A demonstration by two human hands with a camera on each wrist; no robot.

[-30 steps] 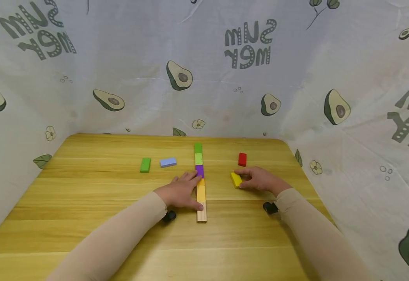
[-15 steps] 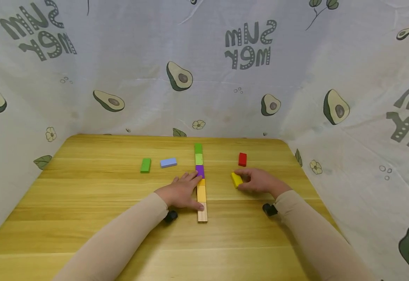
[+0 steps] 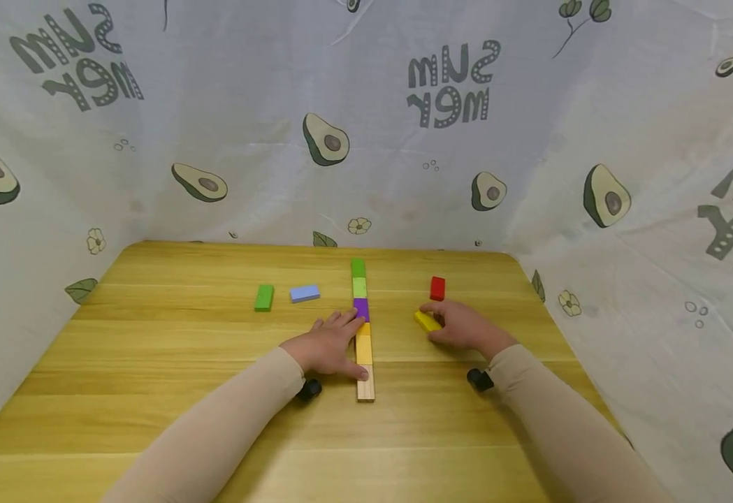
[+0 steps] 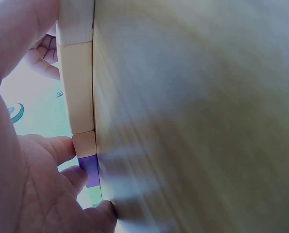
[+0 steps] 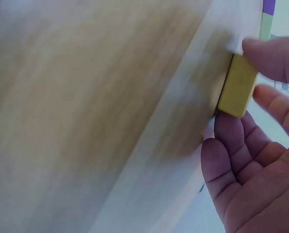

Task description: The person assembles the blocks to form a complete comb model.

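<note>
Head view's biggest thing by far is a white avocado-print cloth (image 3: 247,84), hung round the far side and both flanks of a wooden table (image 3: 372,447). Call the purple block (image 3: 361,308) the middle of the dial, 12 at the far edge. From where I'm standing, the left sleeve (image 3: 221,419) reaches in from roughly 7 and the right sleeve (image 3: 561,405) from about 5, both beige.

Next down is a row of blocks (image 3: 363,342) running 12 to 6, end to end: dark green block (image 3: 358,267), lime block (image 3: 359,287), the purple one, orange block (image 3: 365,329), light orange block (image 3: 364,353), then a bare wood block (image 3: 366,391) nearest the person.

Left hand (image 3: 328,344), around 7 to 8, is spread out and just touching the row, thumb on the bare wood, fingertips by purple and orange. Right hand (image 3: 463,325), out at 3, is pinching the yellow block (image 3: 427,321); the right wrist view has the thumb at one end and fingers at the other. Can't tell if it's off the tabletop.

Small stuff: black gadgets (image 3: 479,379) at both wrists, red block (image 3: 438,288) between 2 and 3, blue block (image 3: 305,293) between 9 and 10, loose green block (image 3: 264,298) just past 9, farther out.
</note>
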